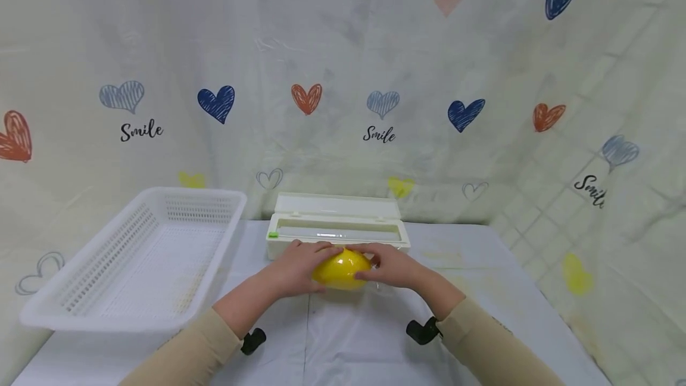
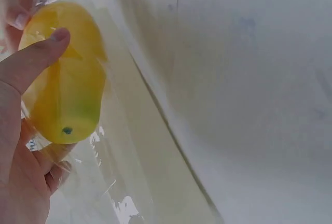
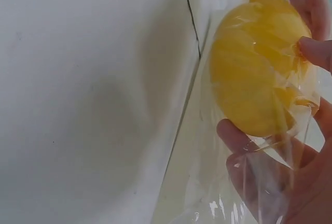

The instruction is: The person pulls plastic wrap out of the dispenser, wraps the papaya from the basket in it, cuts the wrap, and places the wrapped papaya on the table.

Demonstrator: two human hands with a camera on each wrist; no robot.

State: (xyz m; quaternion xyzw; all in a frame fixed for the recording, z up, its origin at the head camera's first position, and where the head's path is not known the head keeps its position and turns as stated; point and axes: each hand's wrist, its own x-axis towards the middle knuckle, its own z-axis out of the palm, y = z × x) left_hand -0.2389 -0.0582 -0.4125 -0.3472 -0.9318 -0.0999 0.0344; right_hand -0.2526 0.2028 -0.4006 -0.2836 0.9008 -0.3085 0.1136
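Observation:
A glossy yellow mango [image 1: 342,269], greenish at one end, is held between both hands above the table's middle. Clear cling film [image 3: 259,167] lies over and around it, with loose folds hanging below. My left hand [image 1: 297,267] grips its left side; in the left wrist view the thumb [image 2: 44,55] crosses the fruit and the other fingers curl beneath. On the right side, my right hand [image 1: 393,265] grips it through the film, fingers under it in the right wrist view. Just behind the hands stands a white cling film dispenser [image 1: 276,249], its lid raised.
A large white plastic basket [image 1: 134,320] stands at the left of the table, tilted in view. White cloth [image 1: 343,344] covers the table. Behind it hangs a curtain [image 1: 343,46] printed with hearts. A black camera mount sits on each wrist.

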